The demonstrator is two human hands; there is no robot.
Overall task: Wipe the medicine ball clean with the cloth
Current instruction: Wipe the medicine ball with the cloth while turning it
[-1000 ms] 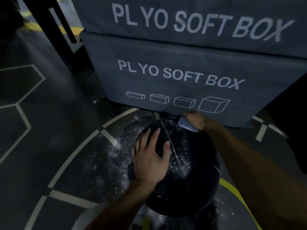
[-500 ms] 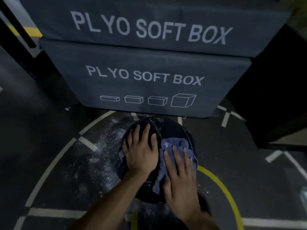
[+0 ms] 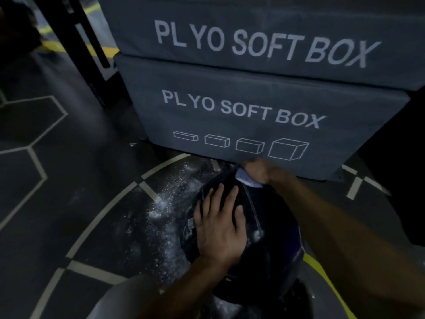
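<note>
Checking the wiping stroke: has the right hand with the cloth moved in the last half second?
Yes. The right hand slid the cloth up the medicine ball, toward the plyo box.

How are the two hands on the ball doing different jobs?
The left hand lies flat on top of the medicine ball with fingers spread and holds nothing; the right hand presses the blue cloth. The left hand sits near the person; the right hand reaches to the ball's far edge, by the plyo soft box. Both touch the ball.

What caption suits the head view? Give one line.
Left hand steadies dark round medicine ball; right hand presses pale blue cloth.
</note>
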